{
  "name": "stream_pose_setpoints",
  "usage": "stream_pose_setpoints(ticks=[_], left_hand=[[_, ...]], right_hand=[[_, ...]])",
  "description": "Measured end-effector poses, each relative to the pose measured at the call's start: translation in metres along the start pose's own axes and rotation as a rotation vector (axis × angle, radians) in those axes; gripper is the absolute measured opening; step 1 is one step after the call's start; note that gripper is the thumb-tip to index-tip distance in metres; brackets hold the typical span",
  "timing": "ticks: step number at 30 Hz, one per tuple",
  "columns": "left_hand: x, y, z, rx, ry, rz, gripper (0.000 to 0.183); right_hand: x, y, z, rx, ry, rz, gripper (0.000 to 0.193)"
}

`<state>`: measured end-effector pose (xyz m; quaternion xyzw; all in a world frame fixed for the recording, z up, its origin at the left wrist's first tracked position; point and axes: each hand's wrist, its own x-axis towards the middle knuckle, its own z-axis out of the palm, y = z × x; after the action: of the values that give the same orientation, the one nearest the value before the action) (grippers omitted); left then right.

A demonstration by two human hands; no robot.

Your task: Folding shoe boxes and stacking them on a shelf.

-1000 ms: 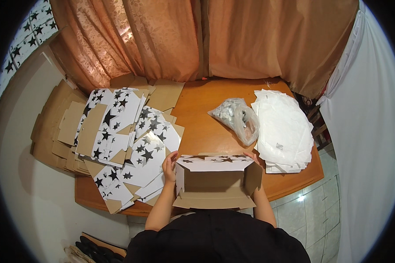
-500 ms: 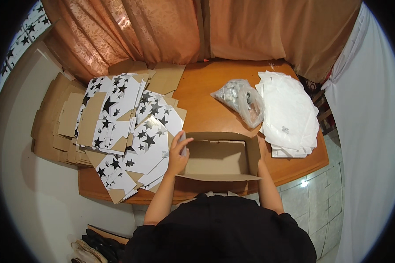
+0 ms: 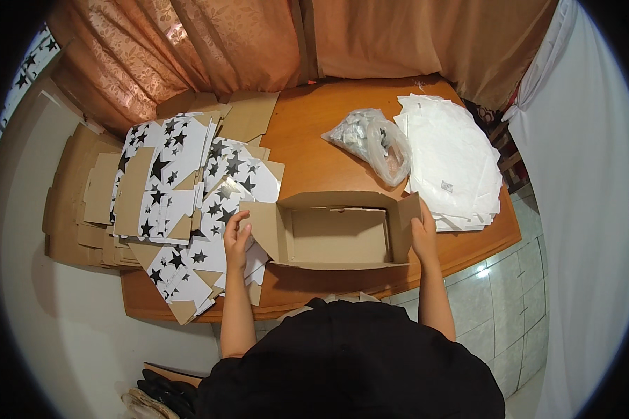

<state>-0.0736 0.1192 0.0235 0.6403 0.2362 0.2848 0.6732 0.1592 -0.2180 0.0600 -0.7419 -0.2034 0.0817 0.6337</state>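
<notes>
A cardboard box point(image 3: 339, 236) with an open top and a plain brown inside stands at the table's front edge. Its left flap point(image 3: 262, 222) is folded outward. My left hand point(image 3: 236, 241) is at that flap's outer edge, fingers curved and apart. At the opposite end, my right hand point(image 3: 424, 241) grips the raised right side, thumb inward and the other fingers mostly hidden behind the cardboard.
Flat white cardboard pieces with black stars point(image 3: 168, 164) pile up on the left, beside plain brown cardboard point(image 3: 77, 202). A clear plastic bag point(image 3: 370, 143) lies behind the box. White sheets or bags point(image 3: 451, 157) are stacked on the wooden table point(image 3: 304, 129) at right.
The box's left flap has swung outward and my left hand has moved left with it. My right hand stays at the right side, its thumb now showing. The whole view has shifted slightly.
</notes>
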Motion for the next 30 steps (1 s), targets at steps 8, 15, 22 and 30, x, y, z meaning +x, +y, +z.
stream_pose_setpoints(ticks=[8, 15, 22, 30], left_hand=[[-0.023, 0.049, 0.027, 0.232, -0.324, 0.01, 0.128], [-0.021, 0.049, 0.064, 0.456, -0.105, 0.039, 0.085], [-0.022, 0.032, 0.071, 0.582, 0.064, 0.146, 0.072], [-0.023, -0.01, 0.081, 0.725, -0.021, 0.676, 0.074]], right_hand=[[0.002, -0.004, 0.012, -0.254, 0.202, -0.001, 0.052], [0.003, 0.0, 0.001, -0.038, 0.173, 0.114, 0.054], [-0.001, -0.003, 0.004, -0.086, 0.046, -0.066, 0.057], [0.002, 0.0, 0.03, -0.368, -0.038, -0.315, 0.038]])
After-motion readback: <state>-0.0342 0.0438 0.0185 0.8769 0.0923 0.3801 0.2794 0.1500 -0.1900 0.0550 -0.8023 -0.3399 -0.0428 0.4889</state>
